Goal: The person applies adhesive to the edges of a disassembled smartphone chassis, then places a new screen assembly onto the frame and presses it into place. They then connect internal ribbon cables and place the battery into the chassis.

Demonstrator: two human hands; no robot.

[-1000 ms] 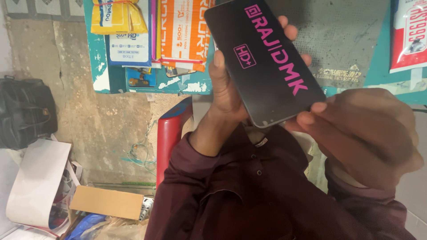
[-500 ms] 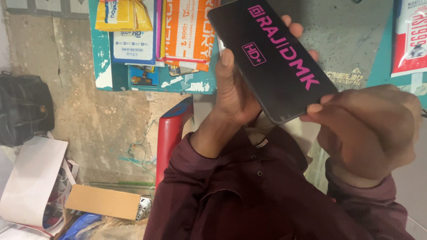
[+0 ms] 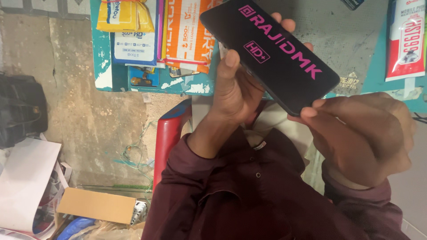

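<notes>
A head-worn camera looks down on a person in a dark maroon shirt; at far left a black bag rests against a rough, stained wall, with a curled white sheet and a flat cardboard box lying below it on the cluttered floor; above, colourful packets, one yellow and one orange, hang on a chipped teal board; a red plastic chair shows just left of the shirt sleeve; in the centre, the left hand rises from its sleeve and cradles a black phone screen panel from behind, thumb along the near edge and fingers curled over the far edge, gripping it; the panel sits tilted, high in the middle of the view, bearing pink printed lettering; to the right, the right hand pinches the panel's lower corner between closed thumb and fingers; a red and white packet hangs at far right.
</notes>
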